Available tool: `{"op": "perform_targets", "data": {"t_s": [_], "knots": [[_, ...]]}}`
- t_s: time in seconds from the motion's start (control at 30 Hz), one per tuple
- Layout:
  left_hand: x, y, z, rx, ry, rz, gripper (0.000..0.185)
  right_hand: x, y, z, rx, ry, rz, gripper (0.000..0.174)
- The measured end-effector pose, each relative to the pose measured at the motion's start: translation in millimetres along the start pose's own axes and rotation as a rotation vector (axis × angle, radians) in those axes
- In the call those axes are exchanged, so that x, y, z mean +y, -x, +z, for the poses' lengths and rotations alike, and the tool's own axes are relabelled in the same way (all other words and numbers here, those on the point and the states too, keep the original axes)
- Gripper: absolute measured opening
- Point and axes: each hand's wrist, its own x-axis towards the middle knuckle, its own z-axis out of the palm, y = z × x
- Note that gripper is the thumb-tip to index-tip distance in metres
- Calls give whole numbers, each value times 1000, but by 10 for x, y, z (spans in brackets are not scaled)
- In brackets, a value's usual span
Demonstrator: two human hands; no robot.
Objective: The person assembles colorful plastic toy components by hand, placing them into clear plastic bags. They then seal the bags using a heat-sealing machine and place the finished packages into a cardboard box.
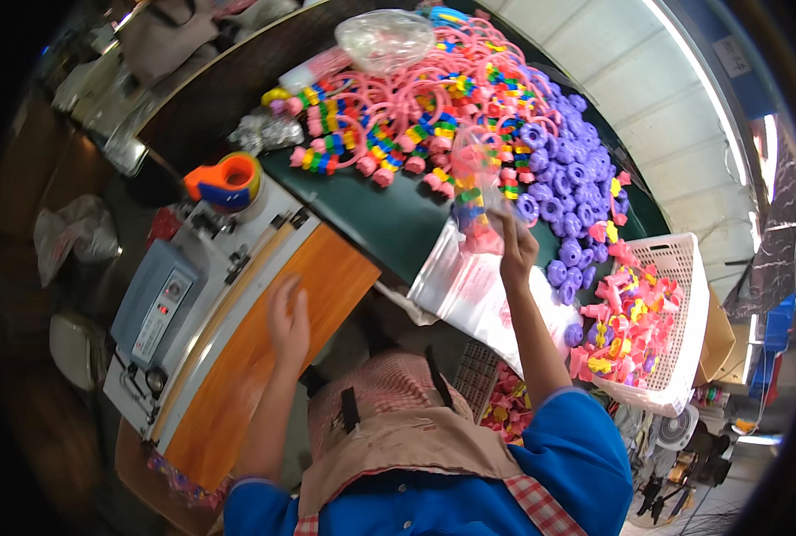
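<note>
My right hand (520, 244) grips a clear plastic bag (476, 194) that holds a pink ring toy with coloured beads; the bag is partly blurred. Below it lies a stack of clear printed plastic bags (465, 288) at the table's edge. My left hand (289, 321) is empty, its fingers apart, above the orange wooden board (334, 268) of a bag sealing machine (160, 301). Pink ring toys with coloured beads (398, 127) are heaped across the green table (364, 208). Beside them is a pile of purple plastic rings (569, 181).
A white plastic basket (689, 301) of pink, yellow and purple parts stands at the right. An orange and blue tape dispenser (227, 181) sits on the machine's far end. A dark crate (476, 375) and more pink parts lie below the table edge.
</note>
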Motion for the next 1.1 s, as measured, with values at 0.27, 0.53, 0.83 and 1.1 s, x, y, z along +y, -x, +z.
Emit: {"op": "perform_targets", "data": {"t_s": [0.27, 0.53, 0.83, 1.1], "knots": [[139, -211, -1209, -544, 623, 3, 33, -1433, 1477, 909, -731, -223, 283, 32], [-1864, 1250, -2287, 708, 906, -671, 13, 342, 2135, 3993, -1007, -283, 858, 33], [-2617, 1201, -2688, 1162, 1073, -645, 24, 515, 2775, 4614, -657, -450, 1006, 34], [-2283, 2003, -2478, 1079, 552, -754, 32, 570, 2661, 4652, -625, -509, 1297, 35]]}}
